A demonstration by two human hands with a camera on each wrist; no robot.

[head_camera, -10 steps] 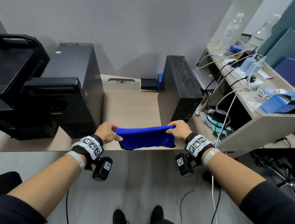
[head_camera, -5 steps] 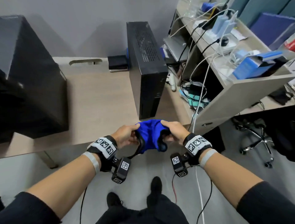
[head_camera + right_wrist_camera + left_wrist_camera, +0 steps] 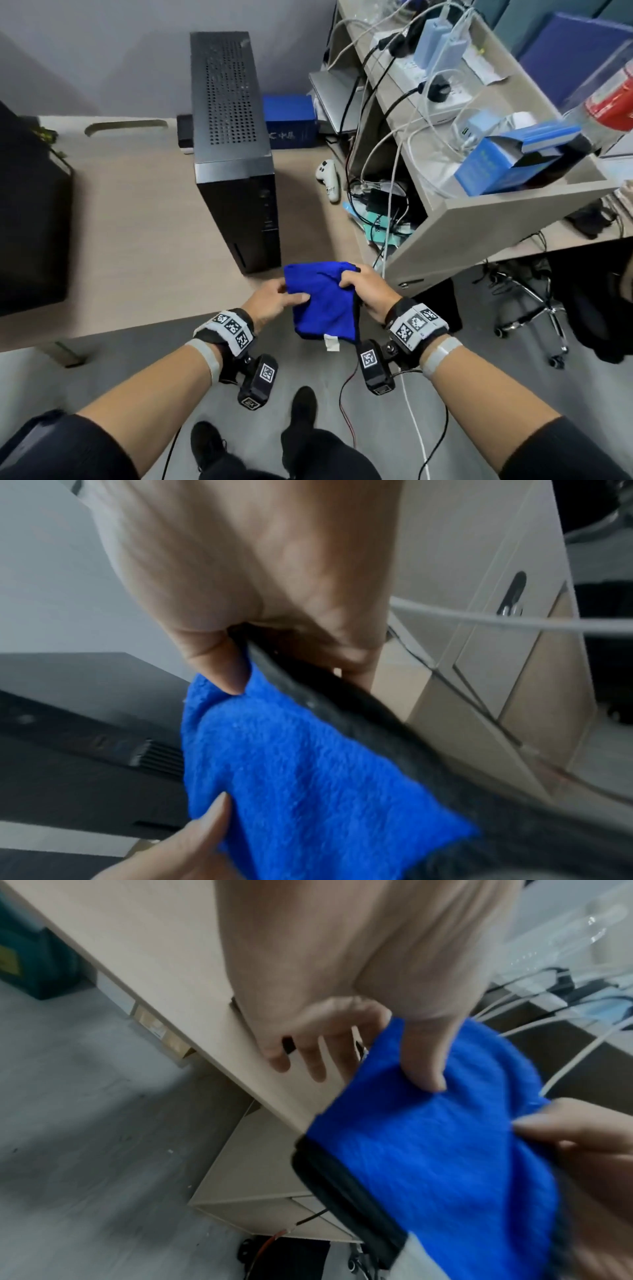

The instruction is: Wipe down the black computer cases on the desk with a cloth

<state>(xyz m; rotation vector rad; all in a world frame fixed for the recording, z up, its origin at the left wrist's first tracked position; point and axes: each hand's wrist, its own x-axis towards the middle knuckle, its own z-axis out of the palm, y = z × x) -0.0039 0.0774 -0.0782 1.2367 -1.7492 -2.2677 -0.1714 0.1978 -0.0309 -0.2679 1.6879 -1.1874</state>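
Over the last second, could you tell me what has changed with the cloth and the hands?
The blue cloth, stretched flat between the hands a second ago, has been gathered into a folded bundle. The left hand and right hand have come close together, both still gripping it in front of the slim computer case. The case stays upright on the desk, not yet wiped.

An office: a pale wooden worktop (image 3: 137, 219) holding a tall black perforated computer case (image 3: 233, 144), a cable-strewn shelf (image 3: 479, 219), a wheeled chair base (image 3: 527, 308).

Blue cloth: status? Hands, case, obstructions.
Left hand and right hand both grip blue cloth, bunched, off the desk. Slim black computer case untouched. Nothing between cloth and case.
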